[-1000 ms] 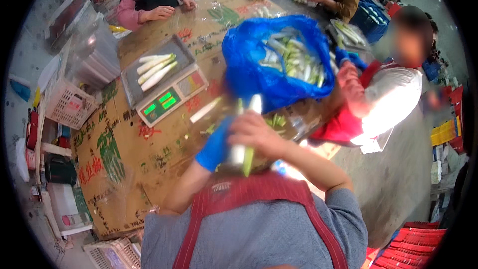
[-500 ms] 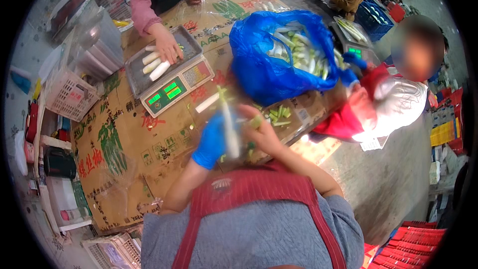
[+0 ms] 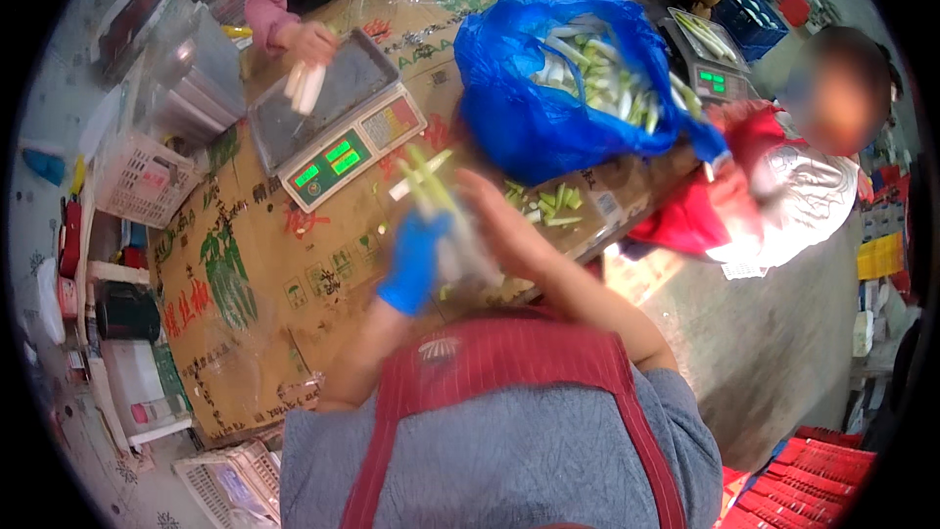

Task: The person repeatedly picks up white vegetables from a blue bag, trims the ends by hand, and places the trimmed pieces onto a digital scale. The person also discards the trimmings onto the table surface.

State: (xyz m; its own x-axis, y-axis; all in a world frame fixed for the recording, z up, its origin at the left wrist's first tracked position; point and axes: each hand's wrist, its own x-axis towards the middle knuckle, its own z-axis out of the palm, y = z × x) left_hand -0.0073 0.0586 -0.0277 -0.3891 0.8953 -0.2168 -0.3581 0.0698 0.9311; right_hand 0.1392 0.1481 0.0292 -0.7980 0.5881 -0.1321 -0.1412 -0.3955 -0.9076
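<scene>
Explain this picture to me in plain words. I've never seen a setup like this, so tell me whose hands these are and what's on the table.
There is no robot here: a person is working, and a wide fisheye camera on their head looks down, so straight edges bend near the rim.

The left hand, in a blue glove, holds pale green-and-white stalks, too blurred to count. The bare right hand is beside them; blur hides whether it touches them.

On the cardboard-covered table are a blue plastic bag of similar stalks, cut green pieces and a weighing scale with a lit display. Across from the wearer, a co-worker's hand holds white stalks over the scale.
</scene>
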